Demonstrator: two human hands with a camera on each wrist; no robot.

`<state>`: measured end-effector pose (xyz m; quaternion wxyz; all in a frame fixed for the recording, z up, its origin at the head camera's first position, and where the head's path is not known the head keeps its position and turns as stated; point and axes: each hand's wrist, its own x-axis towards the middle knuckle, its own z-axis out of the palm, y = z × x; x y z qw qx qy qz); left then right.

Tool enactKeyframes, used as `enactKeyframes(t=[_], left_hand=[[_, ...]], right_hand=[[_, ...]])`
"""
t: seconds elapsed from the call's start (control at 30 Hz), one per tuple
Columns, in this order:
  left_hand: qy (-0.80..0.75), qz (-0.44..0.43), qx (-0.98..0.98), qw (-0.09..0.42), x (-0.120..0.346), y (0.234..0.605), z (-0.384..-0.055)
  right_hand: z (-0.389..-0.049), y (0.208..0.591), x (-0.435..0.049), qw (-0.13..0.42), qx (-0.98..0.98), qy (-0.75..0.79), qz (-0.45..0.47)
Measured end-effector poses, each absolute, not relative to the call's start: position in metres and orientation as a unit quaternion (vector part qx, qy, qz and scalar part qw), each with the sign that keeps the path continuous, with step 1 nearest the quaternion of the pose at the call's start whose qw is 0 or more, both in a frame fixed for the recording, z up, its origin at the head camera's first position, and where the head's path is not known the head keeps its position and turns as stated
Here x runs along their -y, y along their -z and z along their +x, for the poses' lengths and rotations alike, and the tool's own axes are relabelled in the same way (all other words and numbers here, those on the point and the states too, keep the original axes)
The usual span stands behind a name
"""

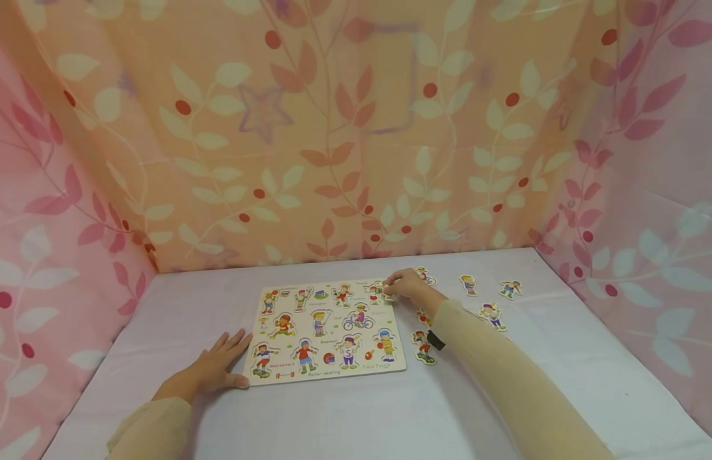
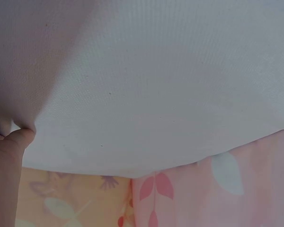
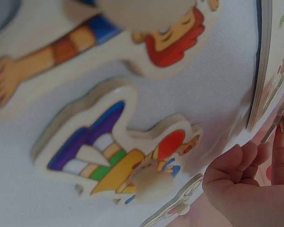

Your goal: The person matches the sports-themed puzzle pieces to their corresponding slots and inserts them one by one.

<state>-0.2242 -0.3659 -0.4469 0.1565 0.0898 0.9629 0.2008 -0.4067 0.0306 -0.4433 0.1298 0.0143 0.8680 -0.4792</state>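
A wooden peg puzzle board with printed sports figures lies flat on the table. My left hand rests at its left edge with straight, spread fingers; part of it shows in the left wrist view, thumb touching the white surface. At the board's upper right corner, my right hand pinches a small puzzle piece between thumb and fingers. Its picture is mostly hidden by the fingers. The right wrist view shows the right hand beside the board's edge, holding the piece's thin side.
Several loose knobbed pieces lie right of the board: a cyclist, a golfer, a roller skater, a purple-clad figure and a skateboarder. A basketball-player piece is partly under the right arm. Flowered curtains surround the table.
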Motion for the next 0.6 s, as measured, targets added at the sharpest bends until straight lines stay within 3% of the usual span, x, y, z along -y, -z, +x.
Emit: enactKeyframes(t=[0.6], left_hand=[[-0.199, 0.087, -0.964, 0.152, 0.365, 0.447, -0.224]], right_hand=[[-0.409, 0.451, -0.007, 0.111, -0.859, 0.500, -0.024]])
